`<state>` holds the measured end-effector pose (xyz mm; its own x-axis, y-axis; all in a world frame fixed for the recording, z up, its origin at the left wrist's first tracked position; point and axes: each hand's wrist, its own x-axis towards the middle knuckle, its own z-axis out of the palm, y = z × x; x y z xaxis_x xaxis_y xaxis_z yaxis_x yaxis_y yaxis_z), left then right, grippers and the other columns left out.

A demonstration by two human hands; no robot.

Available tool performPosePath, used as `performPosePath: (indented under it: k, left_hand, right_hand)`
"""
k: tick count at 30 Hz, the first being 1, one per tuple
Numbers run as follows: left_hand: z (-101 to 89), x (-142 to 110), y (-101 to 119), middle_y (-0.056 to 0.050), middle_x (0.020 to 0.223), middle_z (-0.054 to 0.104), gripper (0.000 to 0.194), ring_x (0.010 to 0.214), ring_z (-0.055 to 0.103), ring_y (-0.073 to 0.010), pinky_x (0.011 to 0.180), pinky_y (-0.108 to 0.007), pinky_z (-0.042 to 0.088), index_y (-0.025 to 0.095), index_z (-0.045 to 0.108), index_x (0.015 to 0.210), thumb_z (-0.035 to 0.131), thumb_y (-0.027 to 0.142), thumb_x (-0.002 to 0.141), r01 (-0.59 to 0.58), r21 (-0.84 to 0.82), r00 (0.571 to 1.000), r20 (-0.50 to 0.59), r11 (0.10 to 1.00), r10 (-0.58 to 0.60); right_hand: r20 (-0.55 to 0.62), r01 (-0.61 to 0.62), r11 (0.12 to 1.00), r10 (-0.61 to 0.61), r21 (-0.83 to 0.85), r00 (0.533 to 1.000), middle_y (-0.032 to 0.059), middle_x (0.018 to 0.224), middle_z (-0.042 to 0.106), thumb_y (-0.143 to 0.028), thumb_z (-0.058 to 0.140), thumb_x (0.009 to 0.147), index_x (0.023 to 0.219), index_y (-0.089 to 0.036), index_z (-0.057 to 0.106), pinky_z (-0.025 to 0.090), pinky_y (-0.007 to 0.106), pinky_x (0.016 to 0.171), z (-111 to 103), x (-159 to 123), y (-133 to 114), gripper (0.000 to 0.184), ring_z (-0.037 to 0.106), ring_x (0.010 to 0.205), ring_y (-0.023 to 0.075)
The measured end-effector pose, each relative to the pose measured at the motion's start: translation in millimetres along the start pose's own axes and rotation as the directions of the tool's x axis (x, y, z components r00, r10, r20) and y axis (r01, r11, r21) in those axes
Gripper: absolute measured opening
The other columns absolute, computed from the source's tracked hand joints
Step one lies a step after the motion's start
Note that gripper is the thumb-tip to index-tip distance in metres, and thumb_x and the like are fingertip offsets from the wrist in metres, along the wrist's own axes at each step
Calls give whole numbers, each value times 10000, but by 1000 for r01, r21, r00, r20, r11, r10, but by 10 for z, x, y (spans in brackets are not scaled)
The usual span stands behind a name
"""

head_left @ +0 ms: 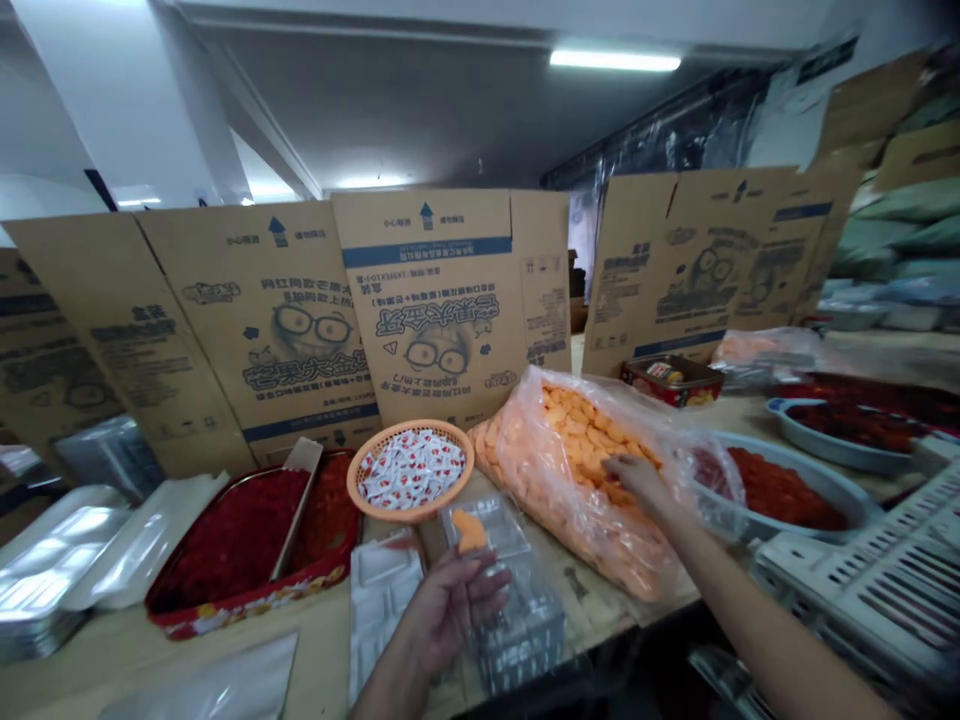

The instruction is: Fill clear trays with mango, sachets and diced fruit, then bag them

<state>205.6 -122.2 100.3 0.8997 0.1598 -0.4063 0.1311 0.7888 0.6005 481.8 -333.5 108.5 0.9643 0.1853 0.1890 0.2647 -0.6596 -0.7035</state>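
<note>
My left hand [450, 600] is palm-up at the front of the table, gripping a transparent compartmented plastic tray [517, 610]. One orange piece [470, 530] lies at the tray's far end. My right hand [630, 475] reaches across to the mouth of a large transparent bag of orange pieces [585, 480], and its fingertips rest at the bag's opening. Plastic film hides whether those fingers hold anything.
A woven orange basket of red-and-white sachets [410, 470] and a red tin of red food [247, 540] stand left. Bowls of dark red food [780, 490] lie right, beside a white slatted crate [862, 590]. Flattened cardboard boxes [450, 300] stand behind.
</note>
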Motion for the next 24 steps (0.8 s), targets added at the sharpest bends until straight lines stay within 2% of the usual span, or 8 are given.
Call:
performPosePath:
  k: [3, 6, 8, 13, 16, 18, 21, 24]
  left_hand:
    - [42, -2, 26, -98, 1008, 672, 302, 903, 658, -257, 819, -364, 483, 140, 528, 971, 626, 74, 693, 5, 13, 1000, 3, 1000, -5]
    - [59, 5, 41, -94, 1023, 667, 309, 891, 662, -262, 796, -368, 488, 152, 521, 979, 617, 74, 696, 4, 21, 999, 37, 1000, -4]
    - [56, -3, 52, -91, 1041, 660, 330, 879, 665, -262, 797, -382, 486, 161, 514, 997, 611, 74, 694, -10, 25, 997, 75, 1000, 8]
    - [-23, -79, 111, -106, 1070, 646, 350, 906, 660, -268, 848, -417, 466, 156, 511, 1028, 596, 76, 698, -34, 38, 989, 143, 999, 29]
    - [-96, -153, 159, -102, 1070, 650, 383, 907, 659, -278, 847, -442, 465, 166, 505, 1051, 596, 62, 694, -35, 39, 987, 159, 999, 29]
    - [-147, -199, 190, -98, 1052, 659, 367, 899, 662, -277, 849, -451, 463, 166, 514, 1042, 593, 61, 699, -32, 30, 987, 158, 999, 27]
    - [-238, -243, 238, -91, 1009, 674, 320, 880, 667, -267, 865, -450, 457, 152, 544, 1011, 589, 61, 707, -34, 6, 989, 144, 999, 33]
    - [-354, -271, 293, -90, 1006, 679, 301, 882, 666, -260, 892, -440, 445, 134, 574, 1002, 584, 62, 709, -31, -21, 991, 128, 999, 33]
  right_hand:
    - [47, -22, 957, 8, 290, 999, 73, 719, 636, -429, 502, 739, 695, -160, 582, 467, 254, 554, -10, -35, -180, 285, 611, 635, 162]
    - [175, -46, 809, -72, 587, 982, 36, 735, 622, -481, 614, 642, 720, -176, 595, 452, 252, 570, -21, -215, -504, 315, 564, 606, 131]
    - [298, -83, 729, -171, 679, 939, 23, 727, 616, -448, 695, 588, 742, -172, 631, 434, 256, 586, -23, -390, -760, 322, 528, 600, 119]
    - [607, -6, 874, -332, 486, 722, 40, 849, 673, -446, 705, 601, 864, -180, 709, 437, 303, 730, 69, -689, -1300, 374, 559, 758, 170]
    - [704, 131, 888, -433, 441, 563, 25, 886, 680, -458, 647, 659, 885, -193, 713, 428, 324, 788, 246, -723, -1491, 355, 571, 832, 191]
    - [727, 235, 875, -483, 424, 489, 19, 849, 675, -439, 602, 699, 863, -187, 709, 429, 322, 771, 400, -738, -1571, 319, 570, 806, 184]
    - [710, 343, 840, -540, 421, 451, 24, 803, 657, -365, 585, 706, 828, -171, 689, 433, 300, 702, 642, -800, -1649, 252, 555, 749, 168]
    - [622, 441, 801, -595, 406, 509, 25, 732, 613, -309, 588, 695, 810, -160, 662, 409, 267, 610, 857, -899, -1706, 202, 516, 674, 147]
